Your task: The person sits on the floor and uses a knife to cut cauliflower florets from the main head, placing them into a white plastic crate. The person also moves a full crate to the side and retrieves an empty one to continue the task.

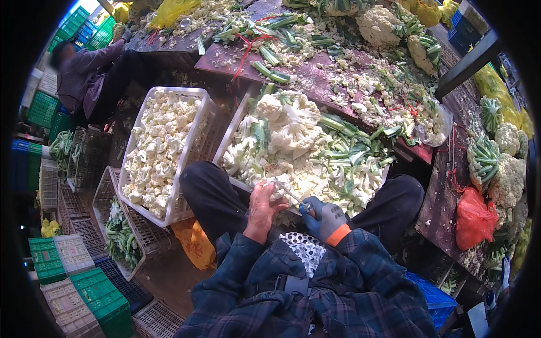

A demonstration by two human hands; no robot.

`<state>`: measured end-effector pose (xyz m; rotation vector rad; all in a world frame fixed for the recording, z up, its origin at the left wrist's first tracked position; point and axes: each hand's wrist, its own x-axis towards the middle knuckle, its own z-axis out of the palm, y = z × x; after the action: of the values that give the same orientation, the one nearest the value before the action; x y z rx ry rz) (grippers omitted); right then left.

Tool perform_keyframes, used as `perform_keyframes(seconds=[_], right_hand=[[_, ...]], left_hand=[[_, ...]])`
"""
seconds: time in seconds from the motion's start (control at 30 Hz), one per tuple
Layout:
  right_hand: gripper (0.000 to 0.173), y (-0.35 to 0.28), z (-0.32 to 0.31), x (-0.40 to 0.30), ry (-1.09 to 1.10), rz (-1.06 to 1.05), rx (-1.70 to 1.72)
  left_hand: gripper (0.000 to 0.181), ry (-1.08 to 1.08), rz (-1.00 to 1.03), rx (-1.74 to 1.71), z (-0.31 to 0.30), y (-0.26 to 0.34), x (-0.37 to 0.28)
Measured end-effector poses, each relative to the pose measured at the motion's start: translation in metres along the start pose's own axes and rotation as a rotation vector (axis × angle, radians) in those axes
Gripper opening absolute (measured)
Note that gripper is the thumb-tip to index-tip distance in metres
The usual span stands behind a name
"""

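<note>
My bare left hand [263,207] holds a small piece of cauliflower [275,189] between its fingers. In my right hand [324,217], which wears a blue and grey glove with an orange cuff, is a knife [291,195] whose narrow blade points at that piece. Beneath and beyond both hands a white crate [236,113] between my knees is heaped with cut florets, stems and leaves, with a large cauliflower head [296,126] on top. To the left stands a white plastic crate [206,99] full of florets [162,148].
A wooden table [312,80] strewn with trimmings and red ties lies ahead; more cauliflowers [505,181] and a red plastic bag [475,217] are at right. Green crates [99,298] and a crate of leafy stems [120,236] stand left. Another person [91,76] sits at upper left.
</note>
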<state>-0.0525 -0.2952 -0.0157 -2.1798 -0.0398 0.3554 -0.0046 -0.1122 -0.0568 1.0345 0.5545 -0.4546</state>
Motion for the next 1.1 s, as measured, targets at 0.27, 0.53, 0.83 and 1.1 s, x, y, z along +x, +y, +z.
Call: perform_keyframes(seconds=[0.27,0.53,0.83,1.1], right_hand=[[0.02,0.004,0.006,-0.008,0.063,-0.044,-0.321],[0.027,0.042,0.008,0.009,0.053,0.234,-0.375],[0.025,0.012,0.01,-0.002,0.024,0.115,0.33],[0.028,0.004,0.017,-0.002,-0.157,0.266,0.217]], left_hand=[[0.036,0.088,0.025,0.277,0.017,0.019,-0.021],[0.033,0.046,-0.011,0.269,0.016,0.01,-0.023],[0.037,-0.101,-0.087,-0.104,-0.007,-0.008,0.011],[0.037,-0.028,-0.103,-0.002,0.005,-0.004,0.002]])
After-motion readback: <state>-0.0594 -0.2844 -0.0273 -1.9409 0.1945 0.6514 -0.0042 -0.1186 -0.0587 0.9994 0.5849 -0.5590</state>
